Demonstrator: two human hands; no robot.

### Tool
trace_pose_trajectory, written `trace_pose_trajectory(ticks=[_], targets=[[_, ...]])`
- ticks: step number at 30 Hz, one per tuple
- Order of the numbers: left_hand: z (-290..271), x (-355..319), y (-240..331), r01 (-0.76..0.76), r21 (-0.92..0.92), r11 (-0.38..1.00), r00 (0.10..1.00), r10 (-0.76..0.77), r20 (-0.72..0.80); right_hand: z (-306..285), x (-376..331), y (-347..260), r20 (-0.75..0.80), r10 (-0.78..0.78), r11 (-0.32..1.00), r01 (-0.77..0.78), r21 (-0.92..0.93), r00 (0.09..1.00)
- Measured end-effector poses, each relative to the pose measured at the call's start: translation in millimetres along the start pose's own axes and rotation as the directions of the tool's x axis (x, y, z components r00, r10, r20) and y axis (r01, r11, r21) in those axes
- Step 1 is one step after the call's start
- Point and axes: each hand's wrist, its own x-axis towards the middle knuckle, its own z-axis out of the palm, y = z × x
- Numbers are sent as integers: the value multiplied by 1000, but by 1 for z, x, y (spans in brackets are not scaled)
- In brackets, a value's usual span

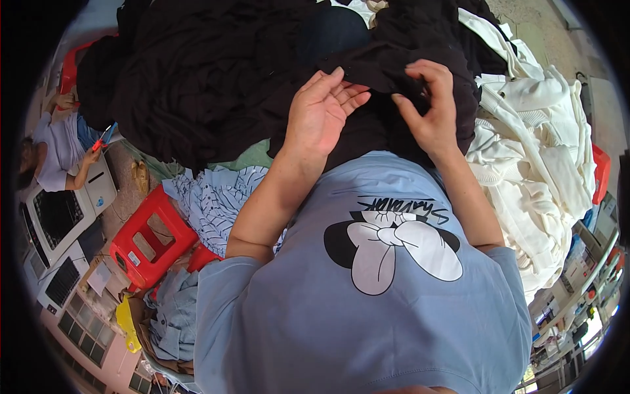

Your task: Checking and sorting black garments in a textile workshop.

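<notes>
A large heap of black cloth (197,85) lies in front of me, its separate pieces hard to tell apart. My left hand (318,115) is turned palm up at its near side, with an edge of black cloth (377,65) between the thumb and the fingers. To the right, my right hand (433,108) is curved over the same cloth. Its thumb and forefinger stand apart, and nothing shows between them; the other fingers are partly hidden. A dark, smooth rounded thing (335,33) sits just beyond my hands, among the black folds.
White knitted garments (525,157) are heaped on the right. At left are a red plastic stool (154,236), blue patterned cloth (220,197) and a container of blue garments (177,315). Another person (59,151) at far left holds a red-handled tool (100,142).
</notes>
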Motion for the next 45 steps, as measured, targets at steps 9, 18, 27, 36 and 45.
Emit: trace_pose_trajectory(ticks=[9, 18, 27, 36, 45], targets=[[-4, -4, 9, -62, -15, 998, 998, 62, 24, 18, 10, 2, 11, -54, 985, 51, 168, 998], [9, -6, 6, -541, 530, 653, 835, 492, 247, 7, 0, -7, -7, 136, 904, -121, 409, 991], [11, 22, 26, -626, 724, -289, 653, 313, 690, -34, 5, -13, 379, 306, 664, -481, 573, 873], [7, 16, 63, -226, 795, 563, 924, -135, 359, -68, 13, 14, 351, 401, 350, -496, 795, 846], [-12, -4, 79, -235, 948, 213, 972, 30, 234, -26, 14, -4, 443, 332, 639, -544, 544, 833]])
